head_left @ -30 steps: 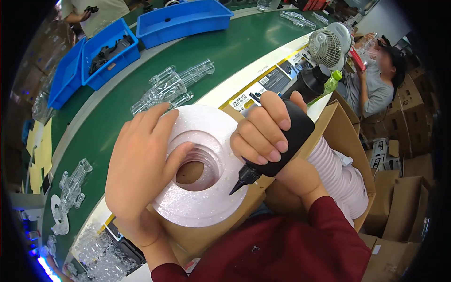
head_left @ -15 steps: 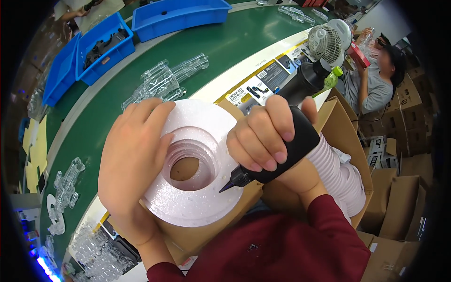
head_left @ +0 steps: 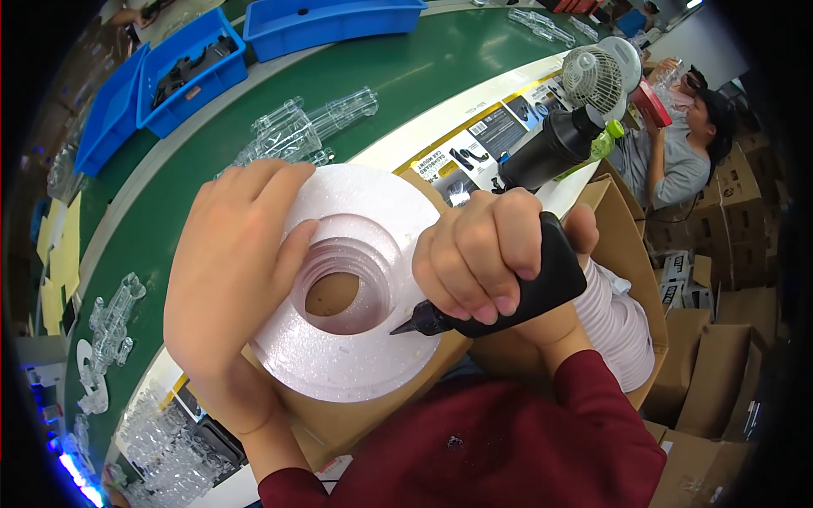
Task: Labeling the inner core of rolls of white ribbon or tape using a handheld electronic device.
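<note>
A stack of white foam rings (head_left: 339,372), speckled and shiny on top, stands in front of me, with cardboard seen through its hole. My left hand (head_left: 233,254) grips its left side, thumb by the inner opening and fingers over the far outer edge. In my right hand (head_left: 483,258) is a black squeeze bottle (head_left: 555,271) with a pointed nozzle, tilted down to the left. Its tip is at the top ring's right side, near the hole; whether they touch, I cannot tell. My right palm is hidden.
More white rings (head_left: 614,330) lie in an open carton (head_left: 635,262) at right. Behind are a black bottle (head_left: 555,148), a fan (head_left: 593,80) and printed boxes (head_left: 491,140). Clear plastic parts (head_left: 296,131) and blue bins (head_left: 190,80) line the green table (head_left: 406,85). Co-workers (head_left: 677,144) sit at far right.
The nozzle tip has shifted slightly left and up along the top ring. Both hands keep their grips, and the whole view has moved slightly.
</note>
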`<state>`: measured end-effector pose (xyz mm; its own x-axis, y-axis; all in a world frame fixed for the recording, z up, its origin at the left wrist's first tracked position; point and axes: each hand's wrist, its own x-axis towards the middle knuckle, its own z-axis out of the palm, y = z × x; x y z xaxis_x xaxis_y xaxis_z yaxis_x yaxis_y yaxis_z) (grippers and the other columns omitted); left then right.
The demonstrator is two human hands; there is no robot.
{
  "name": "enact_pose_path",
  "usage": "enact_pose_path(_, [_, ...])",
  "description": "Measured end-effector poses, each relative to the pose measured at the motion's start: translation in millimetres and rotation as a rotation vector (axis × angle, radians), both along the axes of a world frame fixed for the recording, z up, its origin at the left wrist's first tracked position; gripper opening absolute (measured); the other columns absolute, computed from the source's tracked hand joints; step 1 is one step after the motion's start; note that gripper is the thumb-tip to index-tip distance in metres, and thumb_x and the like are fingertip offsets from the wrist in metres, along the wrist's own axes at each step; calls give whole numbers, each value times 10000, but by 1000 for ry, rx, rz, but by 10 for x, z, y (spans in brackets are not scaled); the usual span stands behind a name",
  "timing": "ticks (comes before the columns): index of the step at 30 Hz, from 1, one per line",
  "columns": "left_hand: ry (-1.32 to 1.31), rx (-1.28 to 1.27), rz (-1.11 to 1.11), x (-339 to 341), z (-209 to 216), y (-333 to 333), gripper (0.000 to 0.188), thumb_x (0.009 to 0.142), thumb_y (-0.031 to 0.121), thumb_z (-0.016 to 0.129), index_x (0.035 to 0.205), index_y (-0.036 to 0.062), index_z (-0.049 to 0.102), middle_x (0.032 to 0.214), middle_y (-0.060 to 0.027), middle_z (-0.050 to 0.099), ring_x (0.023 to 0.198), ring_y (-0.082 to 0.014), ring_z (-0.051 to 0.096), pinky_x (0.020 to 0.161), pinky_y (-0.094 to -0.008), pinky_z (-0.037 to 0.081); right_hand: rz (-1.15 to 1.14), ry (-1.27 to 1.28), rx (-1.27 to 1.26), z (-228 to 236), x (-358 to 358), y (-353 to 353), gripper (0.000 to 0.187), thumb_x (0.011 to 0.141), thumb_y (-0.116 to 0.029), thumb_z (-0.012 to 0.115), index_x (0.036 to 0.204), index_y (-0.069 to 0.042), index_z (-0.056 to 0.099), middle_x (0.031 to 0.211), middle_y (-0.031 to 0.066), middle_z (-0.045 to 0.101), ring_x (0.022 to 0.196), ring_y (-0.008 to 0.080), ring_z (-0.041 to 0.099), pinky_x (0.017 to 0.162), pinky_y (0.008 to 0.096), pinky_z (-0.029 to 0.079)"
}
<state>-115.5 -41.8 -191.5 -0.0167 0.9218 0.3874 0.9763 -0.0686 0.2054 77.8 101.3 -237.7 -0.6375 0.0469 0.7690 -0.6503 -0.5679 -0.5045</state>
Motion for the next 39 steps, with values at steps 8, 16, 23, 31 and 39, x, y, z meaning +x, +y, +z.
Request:
enact_pose_path(8, [-3,7,9,-37,-46,-22,361,851,141,702,1191,35,645,1129,-135,655,1042,-334,606,933,-421,470,-26,-10,-1,-9,-37,-43,502,1037,-528,405,810,-94,517,724,57,638,574,175,624,584,328,532])
enact_pose_path(16, [-12,8,3,-19,-51,10,349,860,136,699,1186,24,650,1158,-137,648,1063,-335,607,945,-420,476,-45,-41,-18,15,5,-44,488,1017,-521,429,799,-95,520,707,55,637,559,174,618,568,327,529])
enact_pose_path(23, [-18,6,4,12,-67,10,345,861,132,699,1186,25,651,1168,-139,647,1066,-337,608,946,-426,476,-56,-59,-20,17,35,-36,489,1012,-524,433,789,-97,518,698,52,634,554,171,616,562,323,525])
enact_pose_path(31, [-12,160,-52,11,-67,103,200,859,75,688,1053,36,661,1051,-127,658,967,-330,621,846,-419,499,-76,-80,-11,25,49,-5,494,1011,-528,428,772,-103,508,693,50,633,548,167,610,559,322,522])
enact_pose_path(39, [75,218,5,-57,17,94,149,850,144,731,857,41,624,868,-105,652,799,-323,610,719,-404,475,-35,-66,-96,10,1,41,457,1038,-499,385,833,-111,508,757,47,648,650,189,635,642,337,528])
